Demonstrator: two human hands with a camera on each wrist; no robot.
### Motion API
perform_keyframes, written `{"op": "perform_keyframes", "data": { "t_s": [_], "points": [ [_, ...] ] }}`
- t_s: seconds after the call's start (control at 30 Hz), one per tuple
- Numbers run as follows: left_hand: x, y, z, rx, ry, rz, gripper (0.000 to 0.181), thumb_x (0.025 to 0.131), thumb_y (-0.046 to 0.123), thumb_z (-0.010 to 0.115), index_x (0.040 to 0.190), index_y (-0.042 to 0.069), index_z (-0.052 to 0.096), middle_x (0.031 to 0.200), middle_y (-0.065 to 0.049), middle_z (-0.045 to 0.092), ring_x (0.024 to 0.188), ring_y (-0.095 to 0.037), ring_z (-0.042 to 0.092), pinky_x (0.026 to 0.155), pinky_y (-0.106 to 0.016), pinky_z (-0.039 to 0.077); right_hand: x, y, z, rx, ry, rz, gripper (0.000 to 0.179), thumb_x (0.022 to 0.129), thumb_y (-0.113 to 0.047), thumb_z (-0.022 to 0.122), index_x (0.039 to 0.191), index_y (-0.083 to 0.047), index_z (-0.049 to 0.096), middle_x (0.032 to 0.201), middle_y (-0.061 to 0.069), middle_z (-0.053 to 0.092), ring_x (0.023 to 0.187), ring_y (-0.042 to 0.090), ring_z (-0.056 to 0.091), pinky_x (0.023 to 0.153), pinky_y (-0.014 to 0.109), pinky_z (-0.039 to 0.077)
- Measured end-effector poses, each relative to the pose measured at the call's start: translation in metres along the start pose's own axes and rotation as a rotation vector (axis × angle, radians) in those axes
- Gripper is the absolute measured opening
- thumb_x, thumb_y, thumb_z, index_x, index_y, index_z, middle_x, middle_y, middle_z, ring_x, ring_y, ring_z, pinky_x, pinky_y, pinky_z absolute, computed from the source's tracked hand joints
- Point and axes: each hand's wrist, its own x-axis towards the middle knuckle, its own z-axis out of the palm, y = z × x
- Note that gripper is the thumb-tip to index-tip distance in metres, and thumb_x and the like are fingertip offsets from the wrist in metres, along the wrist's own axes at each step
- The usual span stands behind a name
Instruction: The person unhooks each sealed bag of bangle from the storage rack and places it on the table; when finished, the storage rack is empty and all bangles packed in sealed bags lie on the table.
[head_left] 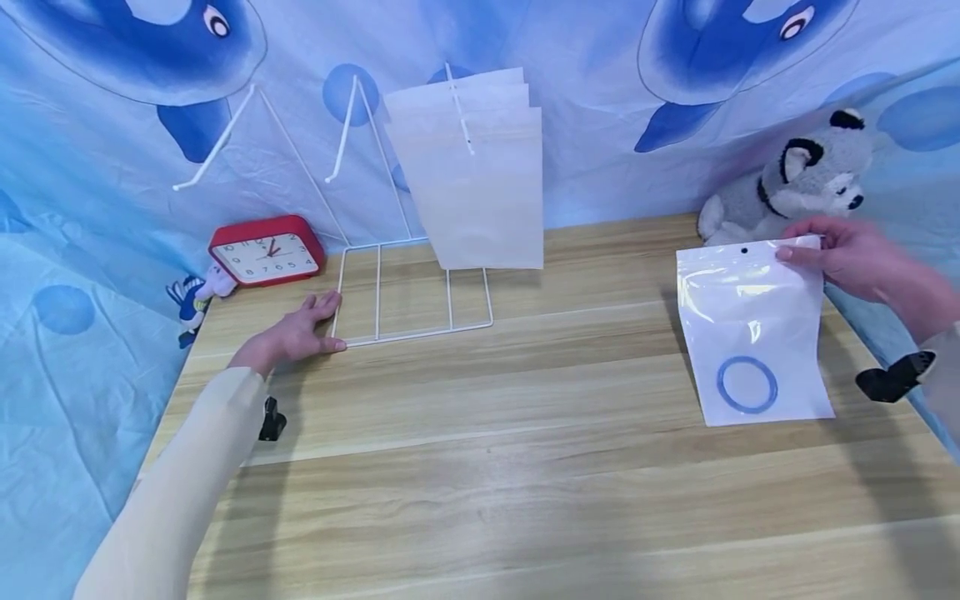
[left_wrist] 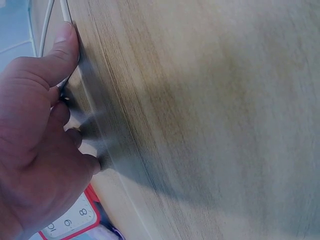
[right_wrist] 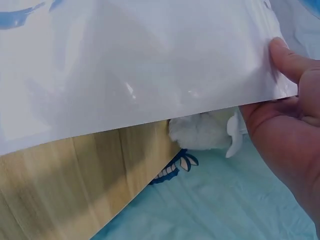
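Observation:
My left hand (head_left: 300, 329) is at the front left corner of a white wire rack (head_left: 412, 336) standing on the table. In the left wrist view its thumb (left_wrist: 62, 50) lies along the wire and the other fingers curl beside it. At the right, my right hand (head_left: 862, 258) pinches the top right corner of a glossy white zip bag (head_left: 750, 317), held up over the table. A blue ring (head_left: 747, 360) shows low in the bag. Several pale flat bags (head_left: 487, 200) hang from the rack's right hook; its other two hooks carry nothing.
A red clock (head_left: 266, 250) stands left of the rack, with a small plush toy (head_left: 197, 304) beside it at the table edge. A grey and white plush dog (head_left: 802, 179) sits at the back right, behind my right hand. Blue patterned cloth (head_left: 585, 167) surrounds the wooden table (head_left: 525, 467).

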Motion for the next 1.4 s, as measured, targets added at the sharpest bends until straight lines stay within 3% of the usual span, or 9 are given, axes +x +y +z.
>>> {"op": "perform_keyframes", "data": {
  "t_s": [0.1, 0.27, 0.47, 0.73, 0.9, 1.0, 1.13, 1.4],
  "points": [
    [0.000, 0.001, 0.000, -0.002, 0.000, 0.002, 0.100, 0.093, 0.038, 0.071, 0.160, 0.007, 0.002, 0.165, -0.019, -0.004, 0.146, -0.049, -0.012, 0.108, -0.075, 0.001, 0.002, 0.005, 0.000, -0.094, -0.040, -0.005, 0.027, 0.098, -0.039, 0.065, 0.113, -0.018, 0.061, 0.095, 0.014, 0.046, 0.080, 0.028, 0.045, 0.057, 0.032, 0.042],
    [0.000, 0.005, -0.001, -0.009, 0.006, 0.015, 0.100, 0.093, 0.037, 0.071, 0.159, 0.006, 0.003, 0.165, -0.020, -0.004, 0.146, -0.050, -0.012, 0.108, -0.075, 0.001, 0.004, 0.019, -0.005, -0.176, -0.118, -0.014, 0.054, 0.100, -0.039, 0.061, 0.128, 0.006, 0.051, 0.121, 0.029, 0.046, 0.102, 0.042, 0.042, 0.071, 0.041, 0.044],
    [0.000, 0.005, -0.001, -0.017, 0.001, 0.015, 0.100, 0.093, 0.037, 0.071, 0.159, 0.006, 0.003, 0.165, -0.020, -0.004, 0.146, -0.048, -0.013, 0.109, -0.074, -0.001, 0.001, 0.036, -0.001, -0.158, -0.086, 0.025, 0.065, 0.099, -0.045, 0.060, 0.137, 0.007, 0.048, 0.128, 0.032, 0.042, 0.107, 0.046, 0.037, 0.079, 0.055, 0.040],
    [0.000, 0.002, 0.000, -0.022, 0.005, -0.002, 0.100, 0.093, 0.039, 0.071, 0.160, 0.008, 0.002, 0.165, -0.020, -0.005, 0.146, -0.049, -0.014, 0.108, -0.075, 0.000, -0.005, 0.049, 0.018, -0.060, 0.077, 0.097, 0.058, 0.094, -0.049, 0.066, 0.135, -0.009, 0.058, 0.124, 0.018, 0.049, 0.105, 0.036, 0.039, 0.074, 0.037, 0.037],
    [0.000, 0.002, 0.001, -0.022, 0.004, 0.000, 0.100, 0.093, 0.038, 0.070, 0.160, 0.008, 0.002, 0.165, -0.020, -0.005, 0.146, -0.049, -0.014, 0.108, -0.075, 0.000, -0.008, 0.053, 0.023, -0.055, 0.088, 0.163, 0.071, 0.097, -0.053, 0.058, 0.145, -0.002, 0.045, 0.146, 0.029, 0.037, 0.120, 0.046, 0.035, 0.081, 0.047, 0.041],
    [0.001, 0.001, 0.002, -0.020, 0.006, 0.004, 0.100, 0.093, 0.038, 0.070, 0.160, 0.008, 0.002, 0.165, -0.020, -0.005, 0.146, -0.049, -0.014, 0.108, -0.074, -0.001, -0.009, 0.055, 0.023, -0.073, 0.101, 0.183, 0.075, 0.097, -0.053, 0.056, 0.148, 0.001, 0.041, 0.150, 0.033, 0.032, 0.121, 0.049, 0.033, 0.079, 0.046, 0.043],
    [0.000, 0.000, 0.002, -0.023, 0.009, 0.007, 0.100, 0.093, 0.038, 0.071, 0.160, 0.008, 0.002, 0.165, -0.020, -0.004, 0.146, -0.049, -0.014, 0.109, -0.074, -0.001, -0.007, 0.058, 0.025, -0.100, 0.127, 0.195, 0.075, 0.098, -0.050, 0.057, 0.146, 0.004, 0.042, 0.148, 0.035, 0.034, 0.119, 0.048, 0.035, 0.074, 0.040, 0.042],
    [0.001, -0.003, 0.002, -0.030, 0.010, 0.003, 0.100, 0.093, 0.038, 0.071, 0.160, 0.008, 0.003, 0.165, -0.020, -0.004, 0.146, -0.048, -0.014, 0.109, -0.073, -0.002, 0.000, 0.058, 0.036, -0.139, 0.171, 0.231, 0.074, 0.098, -0.040, 0.062, 0.145, 0.012, 0.037, 0.136, 0.038, 0.038, 0.110, 0.048, 0.042, 0.076, 0.047, 0.045]
  ]
}}
